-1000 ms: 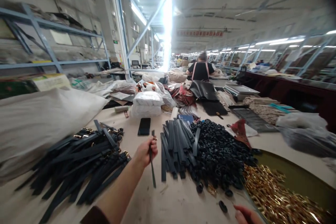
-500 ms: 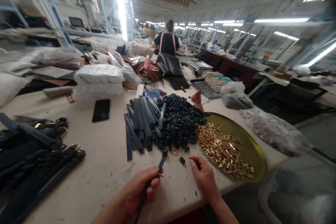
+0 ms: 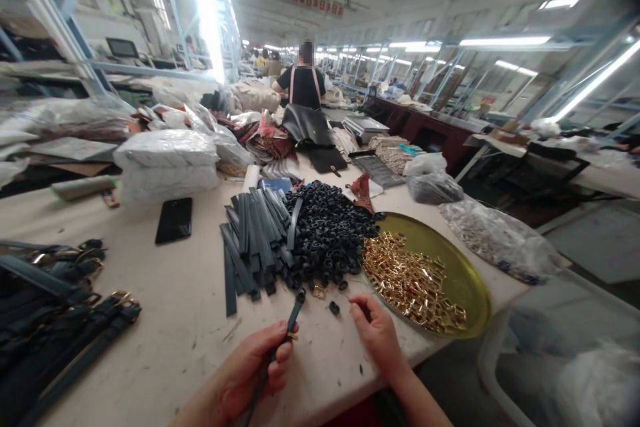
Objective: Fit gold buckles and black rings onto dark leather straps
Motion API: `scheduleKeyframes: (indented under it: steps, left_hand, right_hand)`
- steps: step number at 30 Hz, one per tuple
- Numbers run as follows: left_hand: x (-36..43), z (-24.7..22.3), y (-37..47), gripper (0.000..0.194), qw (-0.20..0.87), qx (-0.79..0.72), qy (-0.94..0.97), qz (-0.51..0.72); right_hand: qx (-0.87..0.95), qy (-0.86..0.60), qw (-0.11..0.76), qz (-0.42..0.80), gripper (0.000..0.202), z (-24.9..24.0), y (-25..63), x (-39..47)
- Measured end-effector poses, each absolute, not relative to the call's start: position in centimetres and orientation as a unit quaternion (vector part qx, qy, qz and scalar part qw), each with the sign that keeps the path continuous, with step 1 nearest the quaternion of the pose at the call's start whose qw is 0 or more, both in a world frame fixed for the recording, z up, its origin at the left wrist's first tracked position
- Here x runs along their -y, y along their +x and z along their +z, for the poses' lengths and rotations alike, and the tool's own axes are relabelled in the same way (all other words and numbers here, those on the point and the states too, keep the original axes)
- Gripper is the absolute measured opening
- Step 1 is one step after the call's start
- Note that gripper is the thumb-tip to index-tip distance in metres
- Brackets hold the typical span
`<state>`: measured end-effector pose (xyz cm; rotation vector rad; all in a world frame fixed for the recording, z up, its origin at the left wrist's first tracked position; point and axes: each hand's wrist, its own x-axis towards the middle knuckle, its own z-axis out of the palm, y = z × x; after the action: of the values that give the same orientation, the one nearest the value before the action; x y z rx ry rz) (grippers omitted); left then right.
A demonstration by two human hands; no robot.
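One dark strap (image 3: pixel 287 327), gripped by the left hand (image 3: pixel 250 373), points up-right toward the loop pile (image 3: pixel 327 240); the nearer right hand (image 3: pixel 377 330), fingers curled, holds nothing visible.

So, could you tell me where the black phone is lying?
The black phone lies flat on the table, left of the dark strap stack, before the white bundles.
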<state>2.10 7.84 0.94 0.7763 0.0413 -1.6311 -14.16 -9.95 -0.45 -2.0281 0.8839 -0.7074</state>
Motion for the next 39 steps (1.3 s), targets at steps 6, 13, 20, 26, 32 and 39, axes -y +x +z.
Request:
scheduleKeyframes:
  steps: [6, 13, 20, 26, 32, 39]
  left_hand:
    - [-8.1, 1.3, 1.8, 0.021, 0.618, -0.009, 0.353, -0.702]
    - [-8.2, 1.0, 1.8, 0.022, 0.614, -0.006, 0.356, -0.704]
    - [-8.3, 1.3, 1.6, 0.023, 0.612, 0.007, 0.364, -0.702]
    - [-8.3, 2.3, 1.4, 0.027, 0.592, 0.012, 0.395, -0.703]
    - [-8.3, 3.0, 1.2, 0.034, 0.595, 0.023, 0.401, -0.696]
    - [-8.4, 3.2, 1.1, 0.030, 0.596, 0.022, 0.399, -0.696]
  right_hand:
    - [-0.381, -0.810, 0.348, -0.279, 0.029, 1.5, -15.6, 13.3]
    - [-0.406, -0.868, 0.212, -0.194, 0.018, 2.7, -14.1, 17.0]
    - [-0.434, -0.887, 0.129, -0.097, 0.017, 1.9, -12.2, 18.2]
    - [-0.419, -0.897, 0.110, -0.088, 0.024, 2.5, -14.0, 18.2]
    - [-0.407, -0.907, 0.056, -0.095, 0.017, 2.9, -13.8, 17.5]
    - [-0.325, -0.943, -0.001, -0.072, 0.004, 2.1, -11.2, 15.2]
